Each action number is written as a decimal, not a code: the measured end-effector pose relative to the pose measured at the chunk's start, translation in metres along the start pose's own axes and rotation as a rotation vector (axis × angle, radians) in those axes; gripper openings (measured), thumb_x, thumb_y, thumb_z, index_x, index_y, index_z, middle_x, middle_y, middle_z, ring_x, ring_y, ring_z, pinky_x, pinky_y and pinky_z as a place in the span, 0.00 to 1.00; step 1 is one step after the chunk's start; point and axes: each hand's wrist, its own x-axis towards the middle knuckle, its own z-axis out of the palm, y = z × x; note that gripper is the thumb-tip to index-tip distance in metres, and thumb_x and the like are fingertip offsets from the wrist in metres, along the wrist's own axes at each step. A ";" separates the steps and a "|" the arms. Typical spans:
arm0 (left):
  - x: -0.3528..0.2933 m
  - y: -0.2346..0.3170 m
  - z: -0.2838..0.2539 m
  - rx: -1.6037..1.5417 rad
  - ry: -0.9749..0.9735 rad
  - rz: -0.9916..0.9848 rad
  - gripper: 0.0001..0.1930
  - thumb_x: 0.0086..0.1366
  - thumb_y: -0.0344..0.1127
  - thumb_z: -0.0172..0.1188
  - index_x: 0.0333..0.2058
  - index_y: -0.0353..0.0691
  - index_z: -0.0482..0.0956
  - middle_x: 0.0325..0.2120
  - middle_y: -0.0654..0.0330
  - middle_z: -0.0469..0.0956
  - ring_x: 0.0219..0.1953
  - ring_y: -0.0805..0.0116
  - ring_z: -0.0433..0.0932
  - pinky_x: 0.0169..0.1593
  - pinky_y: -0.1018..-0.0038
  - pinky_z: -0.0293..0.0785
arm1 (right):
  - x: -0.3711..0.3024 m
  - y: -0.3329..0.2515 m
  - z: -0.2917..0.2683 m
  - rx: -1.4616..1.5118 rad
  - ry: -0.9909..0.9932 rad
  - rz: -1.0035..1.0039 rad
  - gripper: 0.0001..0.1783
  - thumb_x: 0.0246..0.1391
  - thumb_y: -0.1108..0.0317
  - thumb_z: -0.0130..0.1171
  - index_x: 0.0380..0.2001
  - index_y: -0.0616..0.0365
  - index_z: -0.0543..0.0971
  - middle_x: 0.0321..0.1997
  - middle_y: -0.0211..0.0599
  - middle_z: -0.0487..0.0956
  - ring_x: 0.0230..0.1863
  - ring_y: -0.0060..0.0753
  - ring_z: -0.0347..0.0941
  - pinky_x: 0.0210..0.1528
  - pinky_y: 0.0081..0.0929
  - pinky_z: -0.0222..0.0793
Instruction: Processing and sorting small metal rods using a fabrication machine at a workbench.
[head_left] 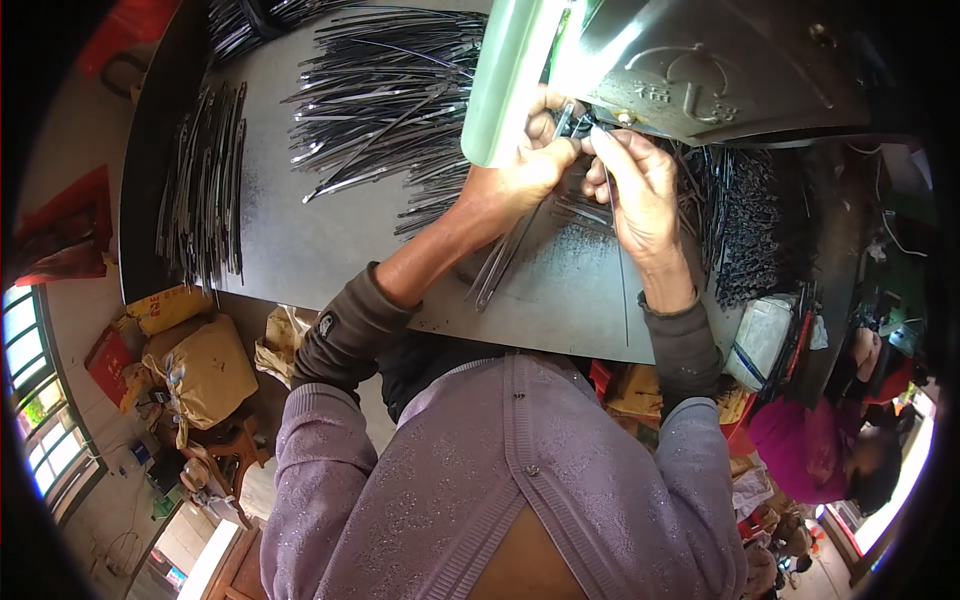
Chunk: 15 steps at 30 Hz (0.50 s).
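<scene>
Black sm. part (577, 124) pinched in L hand (540, 162); R hand (640, 188) closed at its edge, appar. on thin rod (619, 262). Prob. joining step; next needs steady alignment.

Left hand (535, 165): pale tube (508, 85) overhangs; strip heap (385, 95) blocks left. Bare tabletop (320, 240) free left of forearm. Right hand (642, 190): metal hood (700, 85) blocks ahead, 1 dark heap (743, 225) rightward.

pale tube (508, 90) is covering part of left hand (540, 168); fingers (610, 150) are obscuring small dark piece (578, 124); upper edge is cropping strip bundle (240, 32).
</scene>
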 end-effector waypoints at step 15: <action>0.003 0.005 0.005 -0.073 0.025 -0.022 0.12 0.53 0.25 0.53 0.37 0.31 0.70 0.17 0.64 0.72 0.15 0.79 0.70 0.17 0.83 0.66 | 0.004 0.003 -0.005 0.063 0.002 0.028 0.06 0.51 0.70 0.55 0.30 0.63 0.77 0.21 0.28 0.74 0.21 0.15 0.68 0.21 0.11 0.63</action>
